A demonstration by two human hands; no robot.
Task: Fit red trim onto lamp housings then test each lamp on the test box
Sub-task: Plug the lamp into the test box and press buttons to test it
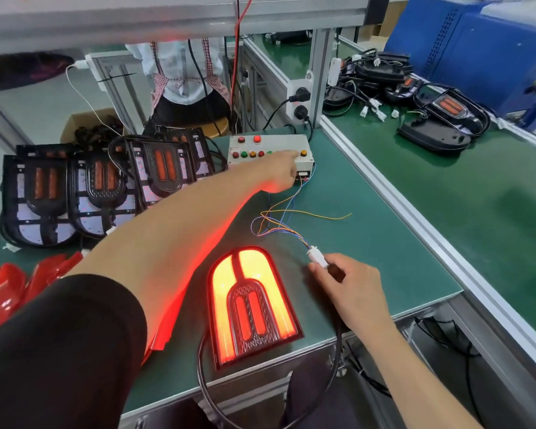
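Head view shows my left hand (280, 174) reaching far out to the white metal test box with its coloured round buttons (270, 153). One finger points straight at a button near the box's right end, and the other fingers are curled under. I cannot tell if the fingertip is pushing down. The arch-shaped lamp with red trim (251, 305) lies flat on the green table (384, 243), well in front of the box and close to me. It glows bright red and yellow. Its long side runs from me toward the box, round end farthest from me. My right hand (350, 289) sits just right of the lamp and pinches the small white plastic plug (316, 258) between thumb and fingers. Thin coloured wires (279, 221) run from the plug back to the box. I think my right hand is nearer to the lamp, so it should pull the plug next.
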